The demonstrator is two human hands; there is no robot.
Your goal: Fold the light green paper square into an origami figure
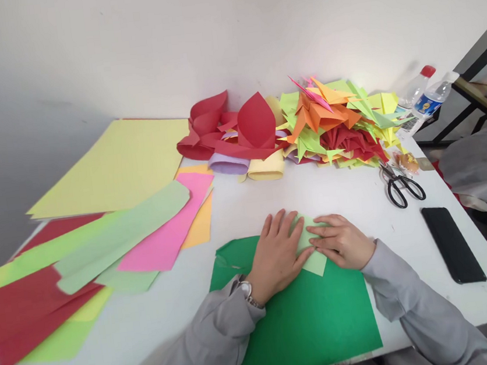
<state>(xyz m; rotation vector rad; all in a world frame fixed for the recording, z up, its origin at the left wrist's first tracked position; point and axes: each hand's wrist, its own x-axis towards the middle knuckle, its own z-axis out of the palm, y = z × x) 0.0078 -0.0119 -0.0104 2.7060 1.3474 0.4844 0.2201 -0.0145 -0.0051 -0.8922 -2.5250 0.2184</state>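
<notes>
- Table (156, 339): beneath left hand (278, 253) and right hand (342, 242); left part cut off.
- Green sheet (317, 326): under both hands, partly covered by left sleeve (217, 338).
- Paper pile (333, 119): beyond right hand, apart.
- Phone (453, 245): right of right hand.
- Left hand: flat, fingers spread, touching small paper.
- Right hand: fingers bent onto it; cannot tell whether pinching.
- Small paper (317, 265): between hands, partly hidden by fingers.
</notes>
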